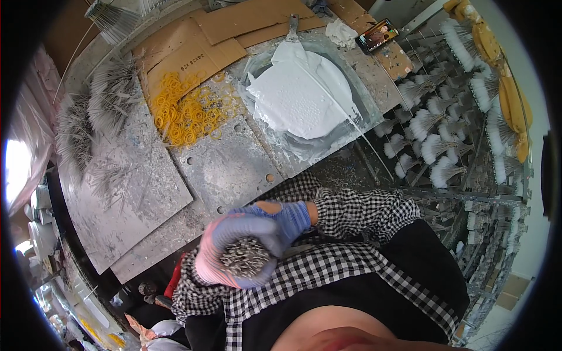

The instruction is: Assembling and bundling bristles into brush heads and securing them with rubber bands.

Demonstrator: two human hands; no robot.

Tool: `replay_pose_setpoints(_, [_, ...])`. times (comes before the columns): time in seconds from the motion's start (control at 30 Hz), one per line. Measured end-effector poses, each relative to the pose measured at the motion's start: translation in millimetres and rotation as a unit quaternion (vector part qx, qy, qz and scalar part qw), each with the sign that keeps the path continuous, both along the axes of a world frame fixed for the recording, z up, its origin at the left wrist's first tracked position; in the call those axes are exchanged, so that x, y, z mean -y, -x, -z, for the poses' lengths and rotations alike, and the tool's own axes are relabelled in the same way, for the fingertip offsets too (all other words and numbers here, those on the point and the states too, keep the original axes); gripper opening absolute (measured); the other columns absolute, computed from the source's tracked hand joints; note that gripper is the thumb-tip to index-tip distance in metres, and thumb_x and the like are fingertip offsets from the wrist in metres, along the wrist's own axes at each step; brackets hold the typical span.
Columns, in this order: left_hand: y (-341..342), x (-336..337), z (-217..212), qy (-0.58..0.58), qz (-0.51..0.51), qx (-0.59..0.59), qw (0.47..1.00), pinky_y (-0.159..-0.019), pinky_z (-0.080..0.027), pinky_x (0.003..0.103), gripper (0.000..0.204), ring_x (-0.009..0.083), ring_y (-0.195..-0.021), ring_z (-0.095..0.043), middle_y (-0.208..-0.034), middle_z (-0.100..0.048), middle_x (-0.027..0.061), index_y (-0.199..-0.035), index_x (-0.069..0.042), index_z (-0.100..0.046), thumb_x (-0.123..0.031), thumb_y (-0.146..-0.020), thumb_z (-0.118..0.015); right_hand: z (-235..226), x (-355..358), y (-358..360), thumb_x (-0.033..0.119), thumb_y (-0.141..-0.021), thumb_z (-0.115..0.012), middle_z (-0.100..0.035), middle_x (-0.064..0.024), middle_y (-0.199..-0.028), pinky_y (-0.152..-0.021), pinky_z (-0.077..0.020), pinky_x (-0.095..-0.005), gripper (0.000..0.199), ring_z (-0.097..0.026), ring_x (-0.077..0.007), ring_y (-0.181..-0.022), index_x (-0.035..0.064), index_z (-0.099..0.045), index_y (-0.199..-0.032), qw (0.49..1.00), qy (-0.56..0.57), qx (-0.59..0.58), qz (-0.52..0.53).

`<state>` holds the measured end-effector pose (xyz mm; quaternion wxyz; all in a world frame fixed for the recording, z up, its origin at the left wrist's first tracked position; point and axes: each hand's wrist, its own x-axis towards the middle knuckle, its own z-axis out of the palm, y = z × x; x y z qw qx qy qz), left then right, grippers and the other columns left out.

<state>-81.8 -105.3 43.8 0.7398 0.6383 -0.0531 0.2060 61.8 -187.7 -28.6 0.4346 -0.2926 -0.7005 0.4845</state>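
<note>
My left hand (212, 245), in a pink and grey glove, is wrapped round a bundle of thin rods (246, 257). Their packed grey-white ends point up at me, close to my checked apron. Against it presses my right hand (293, 221) in a blue glove, its fingers curled in behind the left hand. What the right fingers grip, if anything, is hidden. Just beyond both hands lies a speckled grey board (225, 169). On it, further off, is a loose heap of yellow rubber bands (186, 114).
A round pool of thick white paste (298, 88) lies on plastic film, with a scraper (293, 28) at its far edge and a thin rod across it. Loose thin rods (117, 99) pile at left. Racks of white-tipped bundles (430, 126) stand right. A phone (377, 36) and cardboard (193, 58) lie behind.
</note>
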Motion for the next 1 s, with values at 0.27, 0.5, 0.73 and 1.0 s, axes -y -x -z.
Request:
replay_pose_setpoints(0.27, [-1, -33, 68, -0.429, -0.274, 0.094, 0.856, -0.083, -0.055, 0.038, 0.068, 0.0241, -0.082, -0.064, -0.091, -0.065, 0.0102, -0.134, -0.002, -0.045, 0.005, -0.072, -0.072, 67, -50, 16, 0.045, -0.068, -0.082, -0.048, -0.0161, -0.147, -0.123, -0.0207, -0.0515, 0.098, -0.038, -0.0382, -0.142, 0.0091, -0.042, -0.150, 0.868, -0.217, 0.165, 0.416])
replay_pose_setpoints(0.5, [-17, -26, 72, -0.256, -0.355, 0.016, 0.899, -0.090, -0.053, 0.036, 0.036, 0.0212, -0.098, -0.065, -0.105, -0.067, 0.0134, -0.113, -0.001, -0.056, 0.009, -0.081, -0.068, 64, -45, 9, 0.055, -0.081, -0.064, -0.045, -0.0182, -0.149, -0.126, -0.0117, -0.0499, 0.087, -0.031, -0.0372, -0.147, 0.0046, -0.041, -0.148, 0.846, -0.128, 0.295, 0.425])
replay_pose_setpoints(0.73, [-11, -36, 75, -0.068, -0.339, -0.092, 0.934, -0.087, -0.054, 0.029, 0.035, 0.0145, -0.093, -0.066, -0.100, -0.068, 0.0080, -0.112, -0.004, -0.056, 0.009, -0.083, -0.071, 68, -51, 6, 0.066, -0.064, -0.074, -0.039, -0.0234, -0.152, -0.125, -0.0160, -0.0508, 0.116, -0.030, -0.0398, -0.147, -0.0011, -0.036, -0.150, 0.852, -0.064, 0.350, 0.385])
replay_pose_setpoints(1.0, [-8, -49, 110, -0.097, -0.364, -0.119, 0.919, -0.090, -0.053, 0.029, 0.030, 0.0131, -0.099, -0.064, -0.105, -0.067, 0.0072, -0.117, -0.005, -0.057, 0.001, -0.090, -0.068, -96, -72, -39, 0.048, -0.095, -0.058, -0.051, -0.0202, -0.143, -0.121, -0.0260, -0.0427, 0.064, -0.043, -0.0290, -0.139, 0.0092, -0.050, -0.145, 0.837, -0.279, 0.280, 0.379])
